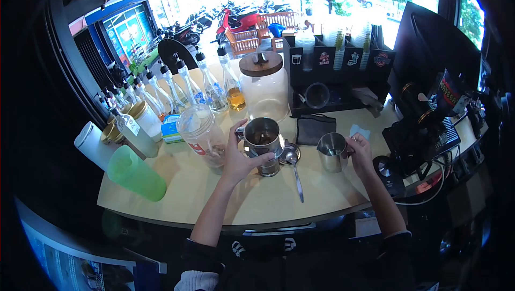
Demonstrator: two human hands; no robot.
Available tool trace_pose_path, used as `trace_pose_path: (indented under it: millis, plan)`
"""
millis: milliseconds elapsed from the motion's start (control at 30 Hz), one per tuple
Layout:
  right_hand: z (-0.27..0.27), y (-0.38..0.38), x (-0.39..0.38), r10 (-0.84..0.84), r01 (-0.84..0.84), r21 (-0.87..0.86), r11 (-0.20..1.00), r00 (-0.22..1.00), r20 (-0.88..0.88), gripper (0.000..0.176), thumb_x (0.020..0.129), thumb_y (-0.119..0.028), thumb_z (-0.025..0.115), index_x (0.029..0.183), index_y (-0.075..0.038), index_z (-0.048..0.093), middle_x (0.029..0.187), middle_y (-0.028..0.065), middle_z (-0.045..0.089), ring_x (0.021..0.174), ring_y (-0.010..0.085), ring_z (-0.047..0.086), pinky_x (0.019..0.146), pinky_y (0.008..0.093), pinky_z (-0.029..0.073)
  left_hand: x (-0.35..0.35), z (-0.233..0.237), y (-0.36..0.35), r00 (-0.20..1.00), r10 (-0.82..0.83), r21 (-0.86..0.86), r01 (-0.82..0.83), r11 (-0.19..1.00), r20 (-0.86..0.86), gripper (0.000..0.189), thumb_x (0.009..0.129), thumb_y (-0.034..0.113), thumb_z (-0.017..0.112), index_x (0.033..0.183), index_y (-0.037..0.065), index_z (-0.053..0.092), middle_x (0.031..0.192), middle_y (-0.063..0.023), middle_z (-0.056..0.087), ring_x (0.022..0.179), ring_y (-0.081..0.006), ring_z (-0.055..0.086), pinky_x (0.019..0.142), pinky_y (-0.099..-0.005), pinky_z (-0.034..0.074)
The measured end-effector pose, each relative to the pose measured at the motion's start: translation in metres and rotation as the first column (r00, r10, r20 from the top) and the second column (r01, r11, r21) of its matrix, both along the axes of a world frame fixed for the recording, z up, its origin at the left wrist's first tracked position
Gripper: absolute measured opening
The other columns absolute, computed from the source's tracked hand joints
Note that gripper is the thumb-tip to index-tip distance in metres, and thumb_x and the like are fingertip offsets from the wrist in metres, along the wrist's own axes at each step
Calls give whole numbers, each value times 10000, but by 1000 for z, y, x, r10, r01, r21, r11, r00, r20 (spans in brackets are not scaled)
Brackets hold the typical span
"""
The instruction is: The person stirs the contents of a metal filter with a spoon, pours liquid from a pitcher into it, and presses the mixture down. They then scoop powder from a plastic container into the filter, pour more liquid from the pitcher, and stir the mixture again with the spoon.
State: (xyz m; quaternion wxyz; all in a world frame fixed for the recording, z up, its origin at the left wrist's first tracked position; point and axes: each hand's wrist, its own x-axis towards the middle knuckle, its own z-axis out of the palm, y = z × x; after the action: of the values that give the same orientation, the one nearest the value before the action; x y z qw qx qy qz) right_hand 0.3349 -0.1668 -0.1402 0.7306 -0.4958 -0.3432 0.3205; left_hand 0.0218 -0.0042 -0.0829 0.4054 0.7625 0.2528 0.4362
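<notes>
My left hand (240,158) is wrapped round the left side of a metal cup (262,132) with dark contents, which sits on top of another metal vessel (269,168). To the right, my right hand (359,148) grips the handle of a steel pitcher (332,154), whose inside looks empty. Between the two, a long spoon (296,175) rests with its bowl on a small round metal dish (290,151). A clear plastic jar (199,130) with brownish contents stands just left of my left hand.
Pump bottles (213,89) line the counter's back left, near a green pitcher (136,174). Behind are a wooden-lidded glass jar (264,89), a dark cloth (316,130) and a black cup rack (322,79). At right stand a scale-like device (387,175) and coffee equipment (416,130).
</notes>
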Motion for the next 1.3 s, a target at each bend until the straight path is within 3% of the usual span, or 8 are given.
trace_pose_path:
  millis: [233,433,533,667,800,933,1200,1300]
  plan:
    - [-17,-4,-1,-41,51,103,993,994,-99,233,934,-173,598,747,-111,474,653,-19,483,650,82,531,573,248,388,2,-3,0,998,-13,-10,13,1000,66,1035,545,303,927,1368,55,352,1203,-119,542,1155,-240,521,1033,-378,397]
    - [34,-14,-23,-365,342,139,929,909,200,82,901,-47,611,858,-56,543,766,-6,523,727,83,538,601,266,430,1,0,-1,997,-15,-20,16,1000,75,1032,549,302,926,1367,51,350,1203,-125,543,1149,-240,529,1033,-378,397]
    - [52,-18,-50,-151,117,103,988,543,826,157,827,-2,640,971,-46,594,810,45,554,729,151,590,612,303,458,0,0,-2,999,6,-11,-6,1000,31,1028,552,301,925,1366,49,351,1201,-128,543,1150,-238,531,1033,-380,398]
    - [42,-6,-107,260,-36,-260,965,-5,966,269,823,-45,584,1092,-61,582,856,96,593,774,266,640,647,380,502,2,-3,-1,997,-31,-10,31,999,74,1024,553,303,924,1366,49,356,1208,-123,535,1153,-233,529,1034,-381,397]
    - [29,3,-124,368,-47,-387,921,-221,903,307,797,-70,604,1096,-84,540,871,84,591,849,255,653,659,387,523,1,-3,0,998,-12,-9,13,1000,62,1028,547,307,924,1366,50,358,1214,-118,527,1155,-229,525,1033,-380,398]
    - [20,11,-116,411,-77,-441,894,-245,878,256,801,-57,591,1051,-72,539,903,93,589,871,262,647,679,395,525,1,-4,1,998,1,-1,-1,1000,61,1034,543,310,924,1369,55,357,1210,-115,527,1153,-228,522,1033,-379,398]
    - [31,0,-114,527,-209,-492,845,175,832,224,819,-48,553,1043,-58,541,928,132,566,897,323,611,722,438,501,1,-1,-1,999,-8,-8,8,1000,42,1022,553,237,935,1372,51,351,1251,-112,535,1184,-215,530,1066,-371,384]
    - [32,-1,-113,385,-178,-357,917,166,908,207,829,-63,560,1036,-63,558,894,136,580,870,315,619,707,433,510,2,-8,3,997,-9,10,9,1000,72,1035,544,327,924,1369,64,358,1193,-112,532,1133,-226,529,1025,-381,408]
